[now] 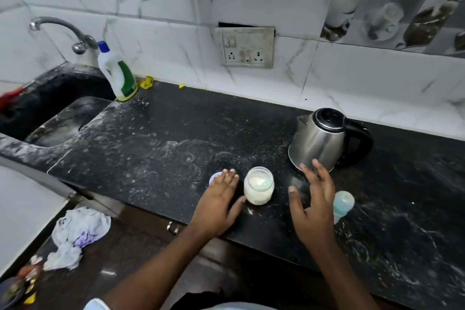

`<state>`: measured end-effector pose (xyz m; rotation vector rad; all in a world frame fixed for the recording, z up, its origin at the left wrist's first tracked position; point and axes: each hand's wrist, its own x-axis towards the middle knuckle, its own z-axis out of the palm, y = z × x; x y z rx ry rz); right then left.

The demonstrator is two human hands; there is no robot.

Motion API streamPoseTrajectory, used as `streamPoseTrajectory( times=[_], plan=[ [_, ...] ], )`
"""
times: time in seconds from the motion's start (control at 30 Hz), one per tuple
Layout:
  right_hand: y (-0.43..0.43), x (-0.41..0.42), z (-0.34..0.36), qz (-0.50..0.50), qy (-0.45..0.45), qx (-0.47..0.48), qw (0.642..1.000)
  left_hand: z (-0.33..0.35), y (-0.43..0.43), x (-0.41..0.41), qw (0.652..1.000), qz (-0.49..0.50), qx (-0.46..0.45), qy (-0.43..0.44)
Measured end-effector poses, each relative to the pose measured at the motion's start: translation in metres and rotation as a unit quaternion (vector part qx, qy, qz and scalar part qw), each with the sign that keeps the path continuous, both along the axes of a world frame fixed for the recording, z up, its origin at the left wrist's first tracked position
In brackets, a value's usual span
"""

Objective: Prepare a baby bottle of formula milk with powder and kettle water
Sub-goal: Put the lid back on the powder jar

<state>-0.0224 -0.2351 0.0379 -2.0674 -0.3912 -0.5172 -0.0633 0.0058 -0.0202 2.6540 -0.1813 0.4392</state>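
- Left hand (219,199) flat, fingers (230,175) straight and together, holding nothing, tips over a pale round lid (213,178).
- Right hand (314,205) spread, fingers (320,171) apart, gripping nothing.
- Open jar of white powder (259,187) between both sets of fingers, just beside the left thumb.
- Baby bottle (343,202) just right of the right fingers, on the black tabletop (163,138).
- Steel kettle (322,138) just beyond the right fingertips.

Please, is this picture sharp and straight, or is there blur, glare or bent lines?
Head view: the wide lens bends the edge of the counter and the tile lines of the wall; soft glare lies on the kettle; the jar is sharp, the bottle beside the right hand looks soft, and the corners are blurred.
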Motion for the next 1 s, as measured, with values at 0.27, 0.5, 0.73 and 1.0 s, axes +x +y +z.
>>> streamPoseTrajectory(
  times=[0.27, 0.5, 0.73, 1.0],
  plan=[
    [0.015, 0.026, -0.037, 0.010, 0.122, 0.062, 0.991, -0.017, 0.049, 0.041, 0.961, 0.074, 0.057, 0.261],
    [0.018, 0.032, -0.049, 0.008, 0.193, 0.109, 0.975, -0.023, 0.052, 0.061, 0.952, 0.080, 0.051, 0.292],
    [0.030, 0.034, -0.015, 0.052, 0.230, 0.218, 0.947, 0.030, 0.030, 0.064, 0.928, 0.078, -0.332, 0.151],
    [0.050, 0.048, 0.042, 0.212, 0.359, 0.206, 0.885, 0.063, -0.017, 0.064, 0.844, -0.114, -0.517, 0.084]
  ],
)
